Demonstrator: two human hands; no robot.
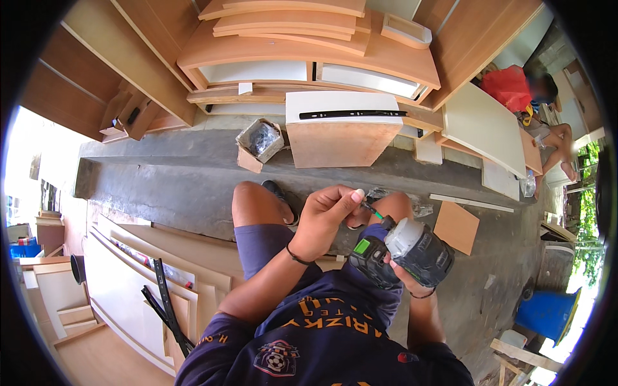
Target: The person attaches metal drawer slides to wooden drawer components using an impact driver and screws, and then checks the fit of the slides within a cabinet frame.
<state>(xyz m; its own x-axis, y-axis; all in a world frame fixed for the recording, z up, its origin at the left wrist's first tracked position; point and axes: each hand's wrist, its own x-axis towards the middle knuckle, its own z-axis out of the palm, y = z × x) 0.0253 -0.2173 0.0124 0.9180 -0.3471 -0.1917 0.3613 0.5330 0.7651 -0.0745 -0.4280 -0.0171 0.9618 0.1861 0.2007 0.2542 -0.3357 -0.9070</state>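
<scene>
My right hand [407, 278] is wrapped round a black and grey cordless drill [421, 252], held over my lap with its bit [374, 211] pointing up and left. The thumb and fingers of my left hand [327, 215] are pinched together at the tip of that bit. Whatever small thing they hold is too small to make out. In front of my knees stands a wooden box-shaped piece [344, 145] with a white top. A black drawer slide [351, 114] lies across that top, and neither hand touches it.
An open carton [260, 140] of plastic-wrapped hardware stands left of the box-shaped piece. Stacked panels [138, 270] and more black slides [164, 302] lie at left. A square board [456, 228] rests on the floor at right. A person in red [505, 90] sits at far right.
</scene>
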